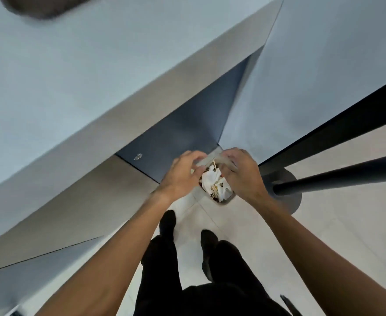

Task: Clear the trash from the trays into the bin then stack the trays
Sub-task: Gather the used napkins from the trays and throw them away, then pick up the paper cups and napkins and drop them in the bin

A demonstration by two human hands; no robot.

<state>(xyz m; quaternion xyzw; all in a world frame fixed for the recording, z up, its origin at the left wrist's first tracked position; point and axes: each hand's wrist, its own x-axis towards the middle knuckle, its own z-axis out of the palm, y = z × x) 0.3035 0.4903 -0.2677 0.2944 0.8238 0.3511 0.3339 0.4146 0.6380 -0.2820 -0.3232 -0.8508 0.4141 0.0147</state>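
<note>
On the floor toward 6 o'clock stands the small bin, full of white paper trash, with the left hand at its 9 o'clock and the right hand at its 3 o'clock, fingers curled at its far rim, their grip too blurred to tell.

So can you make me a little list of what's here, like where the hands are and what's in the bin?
bin: on the floor beside the counter
trash: white paper and sticks, filling the bin
left hand: fingers curled on the bin's rim
right hand: curled on the rim opposite
tray: dark, blurry, on the counter
</note>
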